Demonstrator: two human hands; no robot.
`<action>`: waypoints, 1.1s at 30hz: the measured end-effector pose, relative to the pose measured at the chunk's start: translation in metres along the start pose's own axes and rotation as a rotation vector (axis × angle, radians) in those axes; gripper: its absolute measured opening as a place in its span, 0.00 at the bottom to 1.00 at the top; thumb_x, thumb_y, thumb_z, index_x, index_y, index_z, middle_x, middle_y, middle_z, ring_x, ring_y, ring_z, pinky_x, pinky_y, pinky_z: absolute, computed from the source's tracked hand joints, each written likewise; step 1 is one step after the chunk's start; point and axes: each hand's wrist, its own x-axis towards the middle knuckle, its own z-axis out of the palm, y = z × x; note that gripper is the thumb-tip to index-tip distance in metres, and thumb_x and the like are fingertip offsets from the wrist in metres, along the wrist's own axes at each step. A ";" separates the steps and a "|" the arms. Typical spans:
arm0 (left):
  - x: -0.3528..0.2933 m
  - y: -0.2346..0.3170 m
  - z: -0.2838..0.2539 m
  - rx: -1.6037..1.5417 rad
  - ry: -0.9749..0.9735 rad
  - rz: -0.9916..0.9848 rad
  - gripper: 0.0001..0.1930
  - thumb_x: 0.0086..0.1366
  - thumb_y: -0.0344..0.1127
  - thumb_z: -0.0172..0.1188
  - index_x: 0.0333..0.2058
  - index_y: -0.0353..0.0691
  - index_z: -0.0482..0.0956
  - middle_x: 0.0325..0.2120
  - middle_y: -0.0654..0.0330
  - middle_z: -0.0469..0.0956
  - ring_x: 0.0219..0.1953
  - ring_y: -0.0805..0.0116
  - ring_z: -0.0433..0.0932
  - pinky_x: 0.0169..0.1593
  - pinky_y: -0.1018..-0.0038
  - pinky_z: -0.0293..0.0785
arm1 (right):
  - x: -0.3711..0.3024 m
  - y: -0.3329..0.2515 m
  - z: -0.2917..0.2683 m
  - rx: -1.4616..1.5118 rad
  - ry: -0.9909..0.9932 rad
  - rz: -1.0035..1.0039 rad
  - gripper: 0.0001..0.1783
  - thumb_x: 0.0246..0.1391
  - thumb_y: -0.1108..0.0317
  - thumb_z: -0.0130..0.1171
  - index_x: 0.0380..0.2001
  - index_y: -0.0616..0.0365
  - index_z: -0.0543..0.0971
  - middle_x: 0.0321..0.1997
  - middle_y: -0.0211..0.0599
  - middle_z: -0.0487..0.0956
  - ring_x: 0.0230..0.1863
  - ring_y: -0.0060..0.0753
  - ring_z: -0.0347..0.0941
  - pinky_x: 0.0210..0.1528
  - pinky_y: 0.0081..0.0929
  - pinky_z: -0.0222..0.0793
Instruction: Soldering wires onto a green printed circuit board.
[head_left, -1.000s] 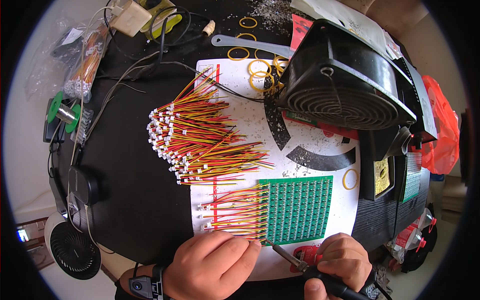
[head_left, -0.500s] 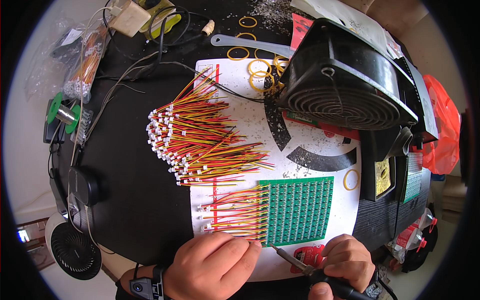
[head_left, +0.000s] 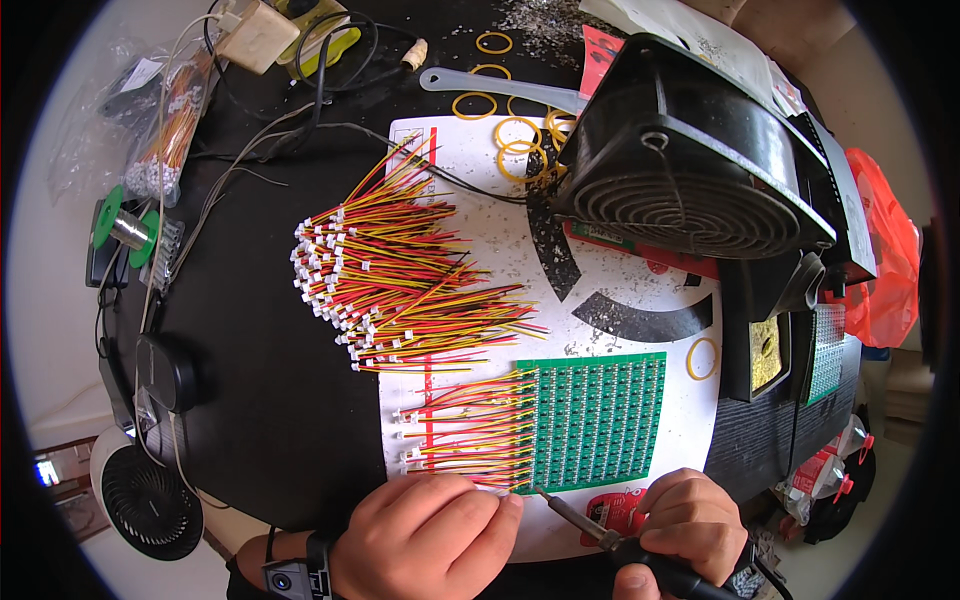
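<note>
The left hand [head_left: 430,530] pinches wires [head_left: 519,487] by the green board [head_left: 600,425], and the right hand [head_left: 690,525], apart, grips a soldering iron [head_left: 608,541]

from my head, a wide fisheye camera looks down across the black table [head_left: 240,410], my left hand [head_left: 430,532] and right hand [head_left: 692,522] close by at the picture's lower edge.

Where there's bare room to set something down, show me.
Widest: black tabletop between the rounded black device and the loose wires. Narrower: white sheet between circuit board and black pad holder, below a rubber band. Crowded: around the black fan, and the board's lower left corner, where left hand and soldering iron sit close.
</note>
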 end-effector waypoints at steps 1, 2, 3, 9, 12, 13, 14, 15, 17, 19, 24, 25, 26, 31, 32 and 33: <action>0.000 0.000 0.000 0.004 -0.005 0.000 0.06 0.55 0.24 0.62 0.32 0.30 0.82 0.27 0.56 0.77 0.29 0.60 0.79 0.33 0.72 0.77 | 0.000 0.000 0.000 -0.001 0.001 -0.007 0.13 0.45 0.74 0.64 0.33 0.66 0.73 0.20 0.39 0.71 0.18 0.32 0.66 0.25 0.31 0.66; 0.000 0.000 0.000 0.004 -0.005 0.000 0.06 0.55 0.24 0.62 0.32 0.30 0.82 0.27 0.56 0.77 0.29 0.60 0.79 0.33 0.72 0.77 | 0.001 0.000 0.001 -0.001 0.000 -0.007 0.13 0.45 0.74 0.64 0.33 0.66 0.73 0.20 0.39 0.71 0.18 0.32 0.66 0.25 0.31 0.66; 0.000 0.001 0.000 0.013 -0.004 0.002 0.06 0.55 0.24 0.62 0.32 0.30 0.82 0.27 0.56 0.77 0.29 0.60 0.79 0.33 0.72 0.77 | 0.001 0.000 0.001 -0.011 0.001 -0.011 0.13 0.45 0.74 0.64 0.33 0.66 0.73 0.20 0.39 0.71 0.18 0.32 0.66 0.25 0.31 0.66; 0.000 0.001 0.001 0.029 0.001 0.003 0.06 0.54 0.24 0.62 0.32 0.30 0.82 0.27 0.56 0.77 0.29 0.60 0.79 0.33 0.71 0.77 | 0.002 0.000 0.002 -0.027 -0.004 -0.014 0.12 0.45 0.75 0.64 0.32 0.67 0.73 0.19 0.40 0.72 0.17 0.33 0.66 0.24 0.31 0.66; -0.002 -0.003 0.006 0.042 -0.010 0.035 0.06 0.52 0.23 0.65 0.31 0.31 0.83 0.25 0.58 0.77 0.27 0.62 0.78 0.29 0.72 0.77 | 0.003 0.000 0.002 -0.033 -0.003 -0.017 0.12 0.45 0.75 0.64 0.32 0.67 0.73 0.18 0.40 0.72 0.17 0.33 0.66 0.24 0.31 0.66; -0.002 -0.005 0.008 0.050 -0.023 0.058 0.07 0.49 0.22 0.68 0.30 0.33 0.84 0.24 0.60 0.77 0.25 0.65 0.78 0.24 0.74 0.76 | 0.003 0.000 0.003 -0.032 0.001 -0.020 0.12 0.45 0.75 0.64 0.32 0.67 0.73 0.18 0.40 0.71 0.17 0.33 0.66 0.24 0.31 0.66; -0.003 -0.006 0.009 0.050 -0.023 0.058 0.07 0.49 0.22 0.68 0.30 0.33 0.84 0.24 0.60 0.77 0.25 0.65 0.78 0.24 0.74 0.76 | -0.002 -0.001 0.003 -0.032 0.001 -0.020 0.12 0.45 0.75 0.64 0.32 0.67 0.73 0.18 0.40 0.71 0.17 0.33 0.66 0.24 0.31 0.66; -0.002 -0.005 0.009 0.050 -0.016 0.058 0.07 0.49 0.23 0.68 0.30 0.33 0.83 0.23 0.60 0.77 0.24 0.65 0.78 0.24 0.74 0.76 | -0.008 -0.005 0.003 -0.098 0.001 0.089 0.14 0.47 0.67 0.68 0.30 0.62 0.73 0.18 0.36 0.73 0.20 0.32 0.70 0.27 0.31 0.71; -0.002 -0.005 0.008 0.052 -0.009 0.059 0.07 0.50 0.23 0.69 0.30 0.33 0.83 0.23 0.60 0.76 0.24 0.65 0.78 0.24 0.74 0.76 | -0.016 -0.007 0.002 -0.163 0.002 0.198 0.17 0.49 0.60 0.71 0.28 0.58 0.74 0.17 0.32 0.74 0.22 0.31 0.75 0.30 0.30 0.75; -0.002 -0.007 0.008 0.060 -0.021 0.096 0.07 0.49 0.22 0.66 0.29 0.32 0.83 0.22 0.60 0.76 0.23 0.65 0.77 0.24 0.73 0.76 | -0.013 -0.006 0.002 -0.158 -0.004 0.190 0.18 0.49 0.59 0.72 0.29 0.58 0.74 0.18 0.32 0.74 0.23 0.29 0.74 0.31 0.31 0.76; 0.000 0.000 0.002 0.039 0.000 0.035 0.07 0.54 0.24 0.61 0.32 0.27 0.81 0.26 0.54 0.77 0.28 0.59 0.79 0.32 0.71 0.78 | 0.003 0.001 0.003 -0.032 0.012 -0.028 0.12 0.45 0.74 0.64 0.31 0.67 0.73 0.18 0.40 0.71 0.17 0.33 0.66 0.23 0.30 0.65; 0.000 0.000 0.001 0.047 -0.003 0.039 0.08 0.54 0.24 0.61 0.33 0.26 0.81 0.25 0.54 0.76 0.28 0.59 0.79 0.32 0.71 0.78 | 0.003 0.001 0.003 -0.029 0.009 -0.030 0.12 0.45 0.74 0.65 0.31 0.67 0.73 0.18 0.40 0.71 0.16 0.33 0.66 0.23 0.30 0.65; 0.000 0.001 0.000 0.050 -0.004 0.037 0.08 0.54 0.24 0.61 0.33 0.26 0.81 0.25 0.54 0.76 0.28 0.59 0.79 0.32 0.71 0.78 | 0.004 0.001 0.004 -0.026 0.008 -0.031 0.12 0.45 0.74 0.65 0.31 0.67 0.73 0.18 0.40 0.71 0.16 0.33 0.66 0.23 0.30 0.65; -0.001 0.002 0.003 0.089 0.002 0.066 0.07 0.54 0.24 0.61 0.33 0.27 0.81 0.26 0.55 0.77 0.29 0.60 0.79 0.31 0.71 0.77 | 0.003 0.000 0.001 -0.036 -0.012 -0.022 0.12 0.46 0.74 0.64 0.32 0.67 0.73 0.19 0.40 0.72 0.17 0.33 0.67 0.23 0.31 0.66; 0.000 0.002 0.003 0.086 0.002 0.067 0.07 0.54 0.24 0.61 0.33 0.27 0.81 0.26 0.55 0.77 0.29 0.60 0.79 0.31 0.71 0.77 | 0.003 0.000 0.000 -0.038 -0.012 -0.020 0.12 0.46 0.74 0.64 0.32 0.67 0.73 0.19 0.40 0.72 0.17 0.33 0.67 0.23 0.31 0.66; 0.000 0.003 0.003 0.098 -0.006 0.065 0.07 0.55 0.24 0.61 0.33 0.28 0.81 0.26 0.55 0.77 0.29 0.60 0.79 0.31 0.72 0.77 | 0.003 0.000 0.001 -0.034 -0.013 -0.019 0.12 0.46 0.74 0.64 0.32 0.67 0.73 0.19 0.40 0.72 0.17 0.33 0.67 0.23 0.31 0.65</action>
